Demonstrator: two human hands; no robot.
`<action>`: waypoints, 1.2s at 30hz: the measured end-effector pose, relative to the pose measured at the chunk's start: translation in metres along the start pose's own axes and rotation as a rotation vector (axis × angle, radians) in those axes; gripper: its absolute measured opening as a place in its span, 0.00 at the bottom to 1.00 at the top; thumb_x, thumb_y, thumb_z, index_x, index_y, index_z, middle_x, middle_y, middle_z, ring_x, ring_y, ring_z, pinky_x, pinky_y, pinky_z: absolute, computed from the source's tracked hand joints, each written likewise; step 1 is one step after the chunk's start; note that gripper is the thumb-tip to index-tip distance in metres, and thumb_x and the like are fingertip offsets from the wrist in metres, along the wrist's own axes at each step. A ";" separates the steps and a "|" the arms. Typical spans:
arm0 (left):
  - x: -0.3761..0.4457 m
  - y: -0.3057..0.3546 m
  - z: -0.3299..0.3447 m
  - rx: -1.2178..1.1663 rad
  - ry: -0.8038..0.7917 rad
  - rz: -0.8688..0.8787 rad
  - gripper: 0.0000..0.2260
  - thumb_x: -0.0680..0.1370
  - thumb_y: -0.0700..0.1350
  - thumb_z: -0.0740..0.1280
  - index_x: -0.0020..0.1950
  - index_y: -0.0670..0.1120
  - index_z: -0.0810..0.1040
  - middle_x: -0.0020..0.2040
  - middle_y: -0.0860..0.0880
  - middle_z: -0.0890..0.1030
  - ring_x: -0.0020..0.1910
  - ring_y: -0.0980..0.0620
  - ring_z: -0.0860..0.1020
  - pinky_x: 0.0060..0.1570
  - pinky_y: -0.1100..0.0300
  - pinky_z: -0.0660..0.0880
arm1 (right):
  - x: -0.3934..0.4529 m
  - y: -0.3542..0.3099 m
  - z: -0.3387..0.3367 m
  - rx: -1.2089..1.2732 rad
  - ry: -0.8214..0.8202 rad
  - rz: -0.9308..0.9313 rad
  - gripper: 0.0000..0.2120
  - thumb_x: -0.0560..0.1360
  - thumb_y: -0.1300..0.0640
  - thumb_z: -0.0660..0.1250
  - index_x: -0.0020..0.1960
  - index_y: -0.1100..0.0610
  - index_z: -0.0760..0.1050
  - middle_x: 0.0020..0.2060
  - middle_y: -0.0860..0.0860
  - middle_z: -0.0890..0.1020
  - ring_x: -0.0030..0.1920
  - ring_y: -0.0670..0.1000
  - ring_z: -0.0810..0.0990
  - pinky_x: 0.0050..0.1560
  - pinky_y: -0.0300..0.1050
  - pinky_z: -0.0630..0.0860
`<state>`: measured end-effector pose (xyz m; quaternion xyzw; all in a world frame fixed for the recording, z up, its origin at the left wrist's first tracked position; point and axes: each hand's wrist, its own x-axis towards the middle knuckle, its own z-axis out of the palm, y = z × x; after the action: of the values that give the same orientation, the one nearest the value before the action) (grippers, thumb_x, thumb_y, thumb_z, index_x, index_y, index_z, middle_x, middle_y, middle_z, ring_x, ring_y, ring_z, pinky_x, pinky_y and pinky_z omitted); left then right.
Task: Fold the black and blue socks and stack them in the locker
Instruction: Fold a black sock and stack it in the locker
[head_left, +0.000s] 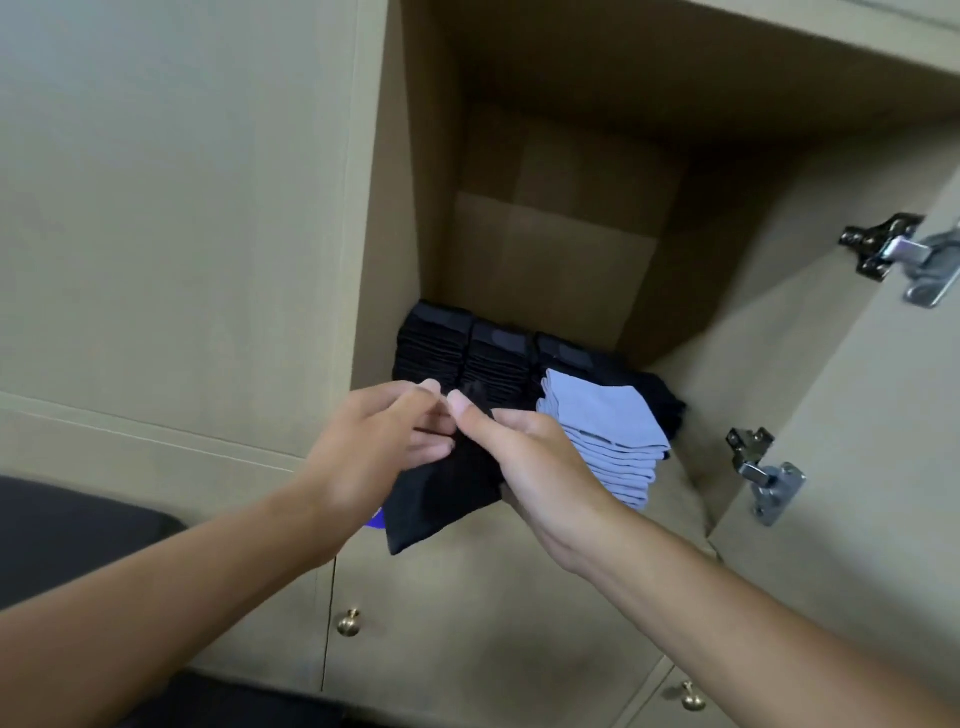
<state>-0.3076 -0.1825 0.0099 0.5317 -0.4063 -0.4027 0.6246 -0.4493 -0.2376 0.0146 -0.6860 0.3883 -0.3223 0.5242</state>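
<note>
**Black sock held at the locker mouth, fold under way**

Black fabric hangs between the two hands just in front of the locker, below its open edge. The black sock droops from the fingers, its lower end loose, so the step in hand looks like the fold itself, not yet the stacking.

Inside the locker, against its left wall, stand rows of folded black socks; to their right, nearer the locker's front edge, sits a stack of folded blue socks. Most of the work seems done.

The left hand reaches in from the left, fingers curled, thumb and forefinger pinching the sock's upper edge. The right hand meets it from the right, thumb tip up, its fingers curled round the same edge. Both forearms angle up towards the locker's shelf.

Next, the sock likely needs doubling over neatly, then lifting onto the black rows without disturbing the blue stack beside them.

A hinge shows on the locker's right side.
</note>
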 end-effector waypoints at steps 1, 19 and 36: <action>-0.001 0.001 0.000 -0.017 -0.024 0.004 0.15 0.85 0.47 0.60 0.52 0.41 0.84 0.50 0.40 0.86 0.52 0.45 0.85 0.51 0.61 0.83 | 0.000 0.000 -0.002 0.004 -0.016 -0.007 0.16 0.79 0.43 0.69 0.53 0.54 0.85 0.49 0.54 0.87 0.55 0.54 0.85 0.66 0.56 0.77; 0.004 0.002 -0.018 -0.073 0.044 -0.127 0.13 0.79 0.42 0.70 0.63 0.46 0.73 0.47 0.51 0.87 0.44 0.53 0.86 0.37 0.62 0.80 | 0.009 -0.001 -0.030 0.292 -0.080 -0.022 0.14 0.83 0.59 0.64 0.67 0.56 0.77 0.60 0.52 0.84 0.63 0.52 0.82 0.70 0.51 0.74; 0.000 0.010 -0.029 0.278 -0.180 0.024 0.05 0.79 0.41 0.70 0.53 0.41 0.82 0.46 0.46 0.88 0.48 0.47 0.87 0.53 0.55 0.80 | 0.019 0.007 -0.042 0.211 0.355 -0.124 0.20 0.73 0.56 0.77 0.62 0.43 0.76 0.54 0.49 0.85 0.61 0.49 0.81 0.66 0.50 0.76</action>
<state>-0.2801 -0.1713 0.0168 0.5698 -0.5185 -0.3812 0.5110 -0.4767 -0.2745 0.0191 -0.5823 0.3955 -0.5086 0.4958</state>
